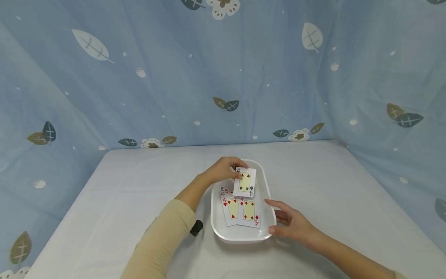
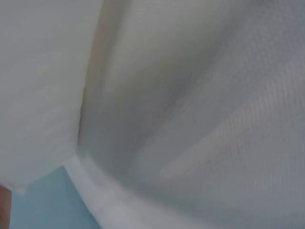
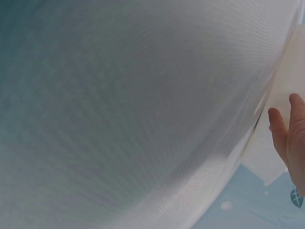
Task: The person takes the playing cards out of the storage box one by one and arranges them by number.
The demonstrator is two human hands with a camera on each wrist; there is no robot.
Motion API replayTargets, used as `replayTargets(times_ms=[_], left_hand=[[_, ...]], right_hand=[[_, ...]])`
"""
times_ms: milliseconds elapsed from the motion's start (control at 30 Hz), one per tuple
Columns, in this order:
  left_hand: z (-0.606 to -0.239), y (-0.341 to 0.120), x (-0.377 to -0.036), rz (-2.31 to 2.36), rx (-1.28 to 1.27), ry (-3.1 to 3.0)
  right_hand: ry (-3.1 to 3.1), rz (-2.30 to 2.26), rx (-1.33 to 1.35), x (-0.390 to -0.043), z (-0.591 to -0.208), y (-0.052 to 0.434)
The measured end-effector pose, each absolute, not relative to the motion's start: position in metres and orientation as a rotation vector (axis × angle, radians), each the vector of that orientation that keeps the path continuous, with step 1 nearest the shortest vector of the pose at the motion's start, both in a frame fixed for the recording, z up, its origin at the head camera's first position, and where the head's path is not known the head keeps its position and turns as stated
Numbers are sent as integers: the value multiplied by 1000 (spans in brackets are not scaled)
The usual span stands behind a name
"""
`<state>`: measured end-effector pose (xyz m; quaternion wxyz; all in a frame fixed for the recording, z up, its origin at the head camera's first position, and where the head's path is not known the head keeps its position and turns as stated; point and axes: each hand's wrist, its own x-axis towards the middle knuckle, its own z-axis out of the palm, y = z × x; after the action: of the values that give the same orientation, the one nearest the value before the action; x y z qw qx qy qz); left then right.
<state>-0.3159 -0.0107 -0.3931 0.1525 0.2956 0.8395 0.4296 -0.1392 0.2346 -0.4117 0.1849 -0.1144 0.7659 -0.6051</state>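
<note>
A white rectangular tray (image 1: 219,228) with rounded corners stands on the white-covered table. Over its far part, my left hand (image 1: 223,169) pinches a four of spades (image 1: 245,182) between thumb and fingers, face up. Below that card lie a four of diamonds (image 1: 249,213) and a four of hearts (image 1: 230,211), side by side and slightly overlapping. Partly hidden behind them are more cards (image 1: 224,190), with a 6 and 5s showing at the corners. At the tray's right wall, the extended fingers of my right hand (image 1: 290,221) touch the rim; the right wrist view shows them against a white surface.
White cloth (image 1: 139,186) covers the table, and a blue leaf-patterned curtain (image 1: 191,77) hangs behind and at both sides. A small black object (image 1: 196,228) shows beside the left forearm, left of the tray. The left wrist view has mostly blurred white surfaces.
</note>
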Motion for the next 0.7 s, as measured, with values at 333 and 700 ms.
replayTargets(times_ms=[333, 700], left_hand=[[-376, -34, -319, 1442, 817, 2421], [-347, -89, -326, 1433, 690, 2499]], right_hand=[[2166, -1690, -310, -139, -409, 236], [2147, -1709, -318, -137, -411, 236]])
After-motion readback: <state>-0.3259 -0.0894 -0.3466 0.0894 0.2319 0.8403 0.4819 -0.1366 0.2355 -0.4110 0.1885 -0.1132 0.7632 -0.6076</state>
